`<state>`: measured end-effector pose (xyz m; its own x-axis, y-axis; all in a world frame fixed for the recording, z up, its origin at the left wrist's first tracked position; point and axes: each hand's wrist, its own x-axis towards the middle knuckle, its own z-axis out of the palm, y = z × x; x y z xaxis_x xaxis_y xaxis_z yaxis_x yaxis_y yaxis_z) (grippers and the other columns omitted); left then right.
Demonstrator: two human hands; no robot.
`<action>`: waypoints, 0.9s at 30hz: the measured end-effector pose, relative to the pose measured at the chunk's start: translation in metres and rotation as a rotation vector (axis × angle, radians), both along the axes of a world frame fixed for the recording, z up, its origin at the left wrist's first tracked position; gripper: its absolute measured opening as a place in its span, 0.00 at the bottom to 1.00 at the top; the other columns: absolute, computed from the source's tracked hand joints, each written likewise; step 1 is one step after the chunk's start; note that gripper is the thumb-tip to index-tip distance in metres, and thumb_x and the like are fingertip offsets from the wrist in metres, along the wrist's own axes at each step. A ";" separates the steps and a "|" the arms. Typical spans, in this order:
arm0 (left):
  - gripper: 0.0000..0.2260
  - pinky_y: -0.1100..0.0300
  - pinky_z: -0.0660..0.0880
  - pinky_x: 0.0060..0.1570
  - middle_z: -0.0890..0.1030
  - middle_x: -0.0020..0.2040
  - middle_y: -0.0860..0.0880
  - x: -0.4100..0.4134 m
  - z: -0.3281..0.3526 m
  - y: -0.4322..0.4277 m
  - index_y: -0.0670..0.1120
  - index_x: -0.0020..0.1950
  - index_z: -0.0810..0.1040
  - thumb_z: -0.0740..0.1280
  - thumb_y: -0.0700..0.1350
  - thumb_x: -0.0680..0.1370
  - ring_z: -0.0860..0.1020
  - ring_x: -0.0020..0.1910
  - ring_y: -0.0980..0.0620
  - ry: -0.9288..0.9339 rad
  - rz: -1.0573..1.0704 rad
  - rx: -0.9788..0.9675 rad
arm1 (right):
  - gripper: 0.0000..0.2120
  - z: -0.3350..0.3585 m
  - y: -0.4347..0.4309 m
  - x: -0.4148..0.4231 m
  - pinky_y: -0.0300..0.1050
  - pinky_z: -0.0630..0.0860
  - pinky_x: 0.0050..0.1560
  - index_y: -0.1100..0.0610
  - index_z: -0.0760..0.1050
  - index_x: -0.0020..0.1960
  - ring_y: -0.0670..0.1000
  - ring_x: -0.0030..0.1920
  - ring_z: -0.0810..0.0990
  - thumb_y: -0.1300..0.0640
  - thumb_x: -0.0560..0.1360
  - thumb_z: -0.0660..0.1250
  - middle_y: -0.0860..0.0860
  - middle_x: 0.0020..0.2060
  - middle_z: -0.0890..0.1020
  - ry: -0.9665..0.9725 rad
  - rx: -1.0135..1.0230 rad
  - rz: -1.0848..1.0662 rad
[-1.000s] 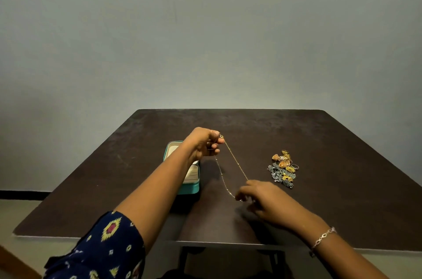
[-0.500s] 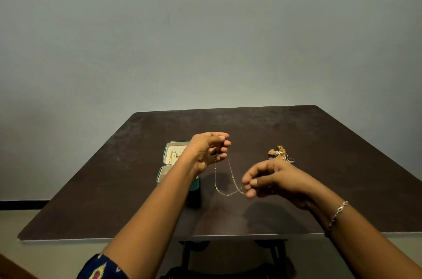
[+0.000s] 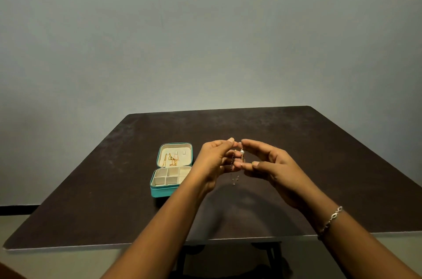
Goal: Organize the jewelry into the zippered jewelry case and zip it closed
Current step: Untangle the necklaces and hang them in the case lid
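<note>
A thin gold chain necklace [image 3: 241,152] with a small pearl hangs between my two hands above the table, its loops dangling below my fingers. My left hand [image 3: 213,162] pinches the chain from the left and my right hand [image 3: 268,164] pinches it from the right, fingertips almost touching. The teal zippered jewelry case [image 3: 159,192] lies open on the table to the left of my hands. Its cream lid holds a gold chain [image 3: 171,161], and the small compartments of its base look empty. My right hand hides the loose jewelry pile.
The dark brown table [image 3: 319,153] reaches to a plain grey wall. A silver bracelet [image 3: 332,219] is on my right wrist. The table's front edge runs just beneath my forearms.
Both hands rose from the table and came together, gathering the chain from a long stretched line into short loops. My view shifted, uncovering the open case and hiding the jewelry pile.
</note>
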<state>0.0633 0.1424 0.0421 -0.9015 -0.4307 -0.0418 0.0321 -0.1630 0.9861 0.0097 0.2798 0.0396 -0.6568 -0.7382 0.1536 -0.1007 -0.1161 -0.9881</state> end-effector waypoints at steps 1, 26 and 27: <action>0.09 0.60 0.78 0.34 0.79 0.37 0.44 0.000 0.001 0.001 0.43 0.47 0.77 0.60 0.45 0.80 0.79 0.34 0.50 -0.005 -0.016 0.019 | 0.23 0.000 -0.001 0.000 0.39 0.78 0.50 0.50 0.69 0.60 0.45 0.53 0.80 0.73 0.74 0.58 0.42 0.55 0.76 0.003 -0.004 0.005; 0.09 0.66 0.68 0.25 0.83 0.43 0.42 0.005 0.019 -0.003 0.40 0.54 0.76 0.60 0.42 0.78 0.64 0.22 0.58 0.048 -0.203 0.134 | 0.07 -0.031 -0.008 -0.007 0.45 0.72 0.51 0.59 0.75 0.44 0.50 0.48 0.79 0.61 0.65 0.66 0.54 0.44 0.83 -0.468 -0.030 0.057; 0.09 0.67 0.68 0.25 0.83 0.43 0.42 0.005 0.018 -0.005 0.40 0.54 0.76 0.60 0.42 0.78 0.65 0.22 0.58 0.057 -0.187 0.156 | 0.06 -0.030 -0.008 -0.007 0.46 0.73 0.51 0.59 0.75 0.43 0.51 0.47 0.79 0.61 0.65 0.66 0.54 0.42 0.83 -0.494 -0.048 0.061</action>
<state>0.0688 0.1375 0.0604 -0.9677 -0.2486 -0.0411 0.0424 -0.3214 0.9460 0.0028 0.2720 0.0092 -0.6155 -0.7772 -0.1306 0.3865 -0.1532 -0.9095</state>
